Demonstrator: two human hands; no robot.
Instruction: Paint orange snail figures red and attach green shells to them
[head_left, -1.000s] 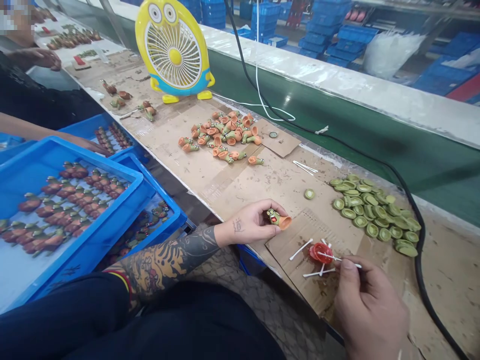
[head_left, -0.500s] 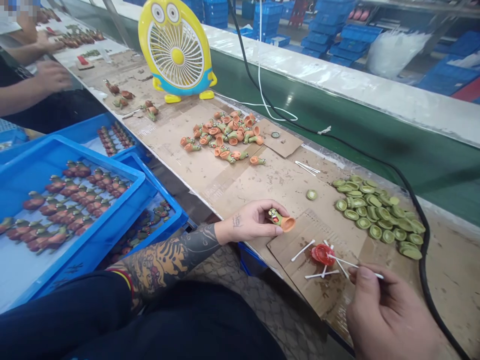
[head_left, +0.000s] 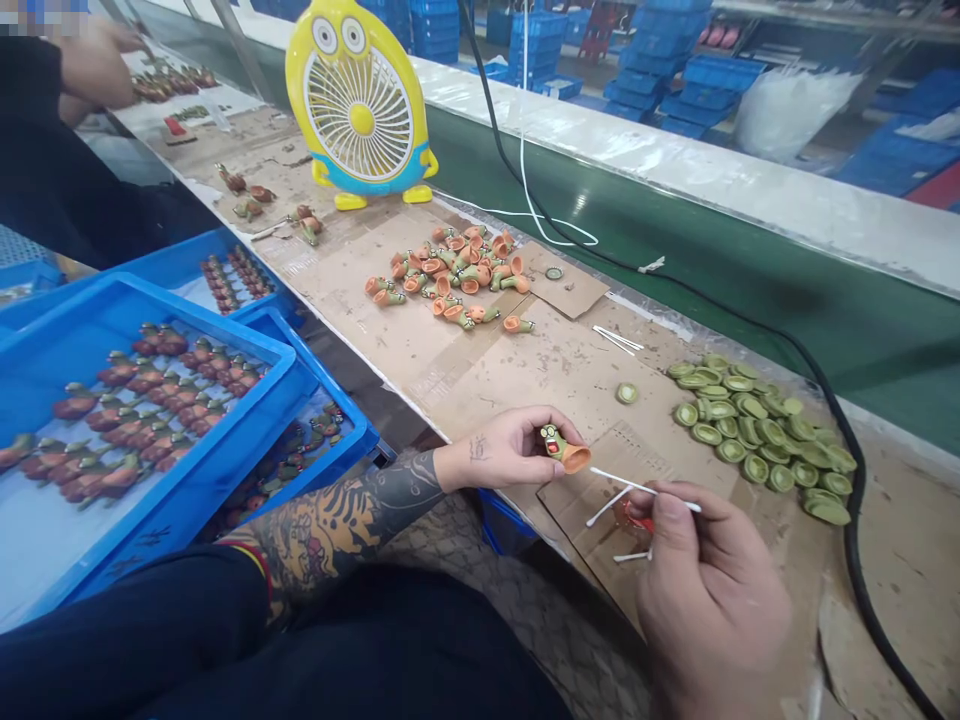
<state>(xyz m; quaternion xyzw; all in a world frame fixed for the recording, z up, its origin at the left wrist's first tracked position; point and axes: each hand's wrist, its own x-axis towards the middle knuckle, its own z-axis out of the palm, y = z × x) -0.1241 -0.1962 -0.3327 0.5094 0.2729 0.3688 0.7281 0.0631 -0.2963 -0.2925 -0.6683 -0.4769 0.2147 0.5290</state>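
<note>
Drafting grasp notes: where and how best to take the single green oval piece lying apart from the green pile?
Likely by opposite edges of its outer rim, pinched from above: the green oval piece is low and lies flat on the cardboard, rimmed face up, apart from the green pile, so its edge looks free all round.

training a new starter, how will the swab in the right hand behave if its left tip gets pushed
The swab would probably flex, being long and slim. It may also pivot, since the right hand grips it away from that tip.
</note>
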